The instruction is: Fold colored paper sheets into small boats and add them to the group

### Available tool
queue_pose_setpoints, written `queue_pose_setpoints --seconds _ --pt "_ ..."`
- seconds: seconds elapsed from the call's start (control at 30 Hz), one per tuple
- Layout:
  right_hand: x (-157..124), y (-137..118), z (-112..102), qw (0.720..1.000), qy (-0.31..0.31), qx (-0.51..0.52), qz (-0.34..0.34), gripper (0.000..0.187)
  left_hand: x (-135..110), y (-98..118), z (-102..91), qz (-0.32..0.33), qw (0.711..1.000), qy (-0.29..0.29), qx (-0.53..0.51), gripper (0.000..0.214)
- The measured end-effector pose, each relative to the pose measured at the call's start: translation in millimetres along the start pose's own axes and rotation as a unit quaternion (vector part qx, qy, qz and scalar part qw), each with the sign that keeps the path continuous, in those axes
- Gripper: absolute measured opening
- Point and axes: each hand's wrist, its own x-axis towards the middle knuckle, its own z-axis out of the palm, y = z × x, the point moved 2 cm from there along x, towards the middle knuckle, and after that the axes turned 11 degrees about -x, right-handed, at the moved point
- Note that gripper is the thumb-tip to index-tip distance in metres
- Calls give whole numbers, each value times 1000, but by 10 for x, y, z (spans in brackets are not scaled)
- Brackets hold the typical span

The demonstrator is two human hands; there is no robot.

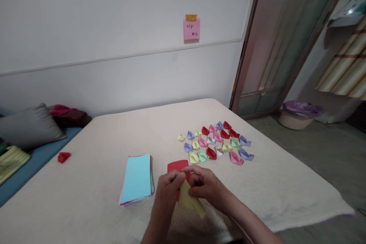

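A partly folded sheet of yellow paper [187, 199] is held between my two hands, low in the middle of the head view. My left hand [169, 188] pinches its upper left edge between thumb and fingers. From the other side, my right hand [206, 185] grips its upper right part, with the index finger reaching toward the left thumb. Beneath and behind the hands lies a red sheet of paper [177, 165], partly covered by them. A stack of coloured paper [136, 179], light blue on top, rests to the left of my left hand.
Several small folded paper boats [211, 153] in mixed colours stand in rows at the right on the cream bed cover [94, 183]. A crumpled red paper piece [63, 157] lies far left. A grey pillow [28, 126] and a lined bin [299, 114] are farther off.
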Motion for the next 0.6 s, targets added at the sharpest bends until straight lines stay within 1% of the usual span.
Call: queue_pose_setpoints --seconds 0.17,0.27,0.37,0.5,0.6 --pt "-15 -35 -8 1000 -19 -3 6 43 -70 77 51 13 1000 16 20 36" --pt "-16 -45 -10 1000 -27 8 7 44 -90 118 64 22 1000 10 4 39" --pt "-8 -33 -16 999 -22 18 16 45 -68 94 45 -8 999 -27 -15 43" --pt "11 7 -37 999 -14 26 11 40 -37 25 18 -51 993 -106 -6 28" --pt "20 32 -55 999 -22 32 19 39 -43 11 23 -64 989 -135 -20 23"
